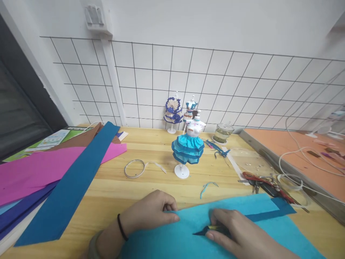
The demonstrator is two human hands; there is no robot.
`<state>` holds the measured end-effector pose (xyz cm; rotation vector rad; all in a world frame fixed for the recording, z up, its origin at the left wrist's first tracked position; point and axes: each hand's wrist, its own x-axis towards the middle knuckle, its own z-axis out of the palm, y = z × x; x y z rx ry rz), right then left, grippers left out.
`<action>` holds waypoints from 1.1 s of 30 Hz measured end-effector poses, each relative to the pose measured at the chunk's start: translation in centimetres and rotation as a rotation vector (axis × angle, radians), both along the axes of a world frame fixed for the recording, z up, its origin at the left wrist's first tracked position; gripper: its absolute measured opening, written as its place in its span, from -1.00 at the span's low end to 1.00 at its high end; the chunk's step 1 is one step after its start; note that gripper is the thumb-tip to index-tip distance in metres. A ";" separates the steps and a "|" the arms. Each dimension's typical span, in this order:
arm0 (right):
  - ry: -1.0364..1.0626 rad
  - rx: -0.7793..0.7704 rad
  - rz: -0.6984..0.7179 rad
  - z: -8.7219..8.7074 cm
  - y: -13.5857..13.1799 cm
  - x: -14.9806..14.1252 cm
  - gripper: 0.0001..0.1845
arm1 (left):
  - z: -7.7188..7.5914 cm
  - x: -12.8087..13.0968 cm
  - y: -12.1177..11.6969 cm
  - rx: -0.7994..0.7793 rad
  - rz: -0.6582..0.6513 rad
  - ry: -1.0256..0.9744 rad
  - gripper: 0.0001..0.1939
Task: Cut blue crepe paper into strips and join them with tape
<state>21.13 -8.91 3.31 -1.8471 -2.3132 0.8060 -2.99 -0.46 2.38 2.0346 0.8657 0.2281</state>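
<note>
A large sheet of turquoise crepe paper (pixel 164 241) covers the front of the table. My left hand (pixel 151 212), with a black band at the wrist, is closed at its far edge, thumb on top and fingers curled. My right hand (pixel 234 230) grips a dark, pointed cutting tool (pixel 202 231) with yellow on its handle; whether it is scissors or a knife I cannot tell. Its tip points left over the sheet. Beyond stands a small white dress form (pixel 196 127) wearing a tiered turquoise and blue paper skirt (pixel 188 148).
Pink paper (pixel 40 165) and a long blue strip (pixel 72 187) lie at left. A roll of narrow tape (pixel 134 169) sits mid-table. At right are keys (pixel 254 186), cables (pixel 293 180) and a clear plate (pixel 250 160). Behind stand a glass jar (pixel 223 133) and another dressed form (pixel 173 114).
</note>
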 end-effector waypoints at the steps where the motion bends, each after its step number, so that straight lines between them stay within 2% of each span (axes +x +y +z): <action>1: 0.002 0.001 -0.006 0.1 0.0 0.0 -0.71 | 0.1 0.0 0.0 -0.012 0.001 -0.001 -0.88; 16: 0.063 0.042 0.038 0.6 0.3 -1.9 -0.75 | 0.0 -0.2 0.3 -0.139 0.003 -0.067 -0.85; 22: 0.084 0.014 0.031 0.5 0.2 -2.4 -0.76 | -0.5 -0.4 0.4 -0.130 -0.004 -0.072 -0.83; 33: 0.048 0.049 0.026 0.0 0.0 -2.6 -0.68 | -0.3 -0.4 0.5 -0.149 -0.009 -0.058 -0.79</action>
